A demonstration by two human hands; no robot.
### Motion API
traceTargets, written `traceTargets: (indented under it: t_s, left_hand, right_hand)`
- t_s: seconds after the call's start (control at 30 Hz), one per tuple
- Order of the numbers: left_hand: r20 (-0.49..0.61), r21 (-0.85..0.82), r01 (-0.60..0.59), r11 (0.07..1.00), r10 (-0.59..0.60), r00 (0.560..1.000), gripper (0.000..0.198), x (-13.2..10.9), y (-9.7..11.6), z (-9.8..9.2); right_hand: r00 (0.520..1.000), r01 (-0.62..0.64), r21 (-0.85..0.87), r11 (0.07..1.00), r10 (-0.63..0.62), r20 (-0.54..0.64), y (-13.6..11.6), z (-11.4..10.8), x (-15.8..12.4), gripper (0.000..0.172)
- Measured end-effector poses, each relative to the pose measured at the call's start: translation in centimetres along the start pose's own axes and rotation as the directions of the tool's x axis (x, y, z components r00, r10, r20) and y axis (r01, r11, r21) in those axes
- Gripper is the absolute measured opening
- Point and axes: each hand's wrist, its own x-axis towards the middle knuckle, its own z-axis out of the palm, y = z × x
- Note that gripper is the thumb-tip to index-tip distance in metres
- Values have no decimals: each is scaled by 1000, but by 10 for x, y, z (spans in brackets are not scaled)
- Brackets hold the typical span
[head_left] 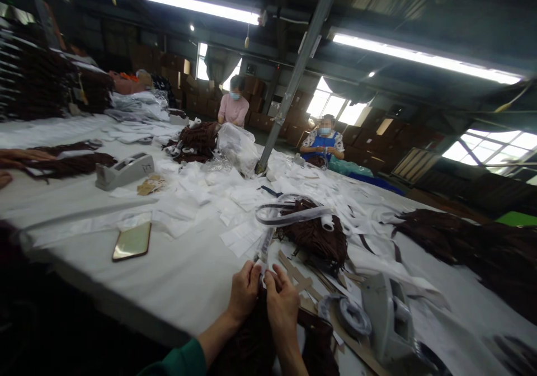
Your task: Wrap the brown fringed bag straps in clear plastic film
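Note:
My left hand (243,291) and my right hand (282,300) meet at the table's near edge, fingertips pinched together on the end of a white strip (265,245) that rises from them. Under both hands lies a dark brown fringed bundle (255,339), partly hidden by my wrists. The white strip runs up to a loop of clear tape (293,212) lying over another brown fringed bundle (316,236). A grey tape dispenser (388,320) stands just right of my right hand.
A phone (132,240) lies left of my hands. A second tape dispenser (125,170) sits farther left. White paper slips (235,197) cover the white table (168,275). Brown bundles (474,247) pile at right. Two people work across the table; a steel pole (293,79) rises mid-table.

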Motion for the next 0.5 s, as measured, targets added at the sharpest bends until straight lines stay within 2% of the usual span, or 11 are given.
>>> traceTargets:
  t_s: [0.1, 0.23, 0.4, 0.5]
  left_hand:
    - [2, 101, -80, 992, 80, 997, 30, -1, -3, -1]
    - [92, 194, -148, 970, 132, 987, 28, 0, -7, 1]
    - [173, 228, -182, 956, 144, 974, 31, 0, -2, 7]
    - [227, 208, -158, 965, 110, 968, 34, 1, 2, 9]
  right_hand:
    - [998, -45, 130, 991, 39, 42, 2, 5, 3, 61]
    - [993, -100, 322, 941, 76, 87, 15, -1, 8, 68]
    - [993, -108, 483, 869, 74, 88, 26, -8, 13, 70]
    - [989, -139, 542, 829, 85, 124, 26, -10, 14, 71]
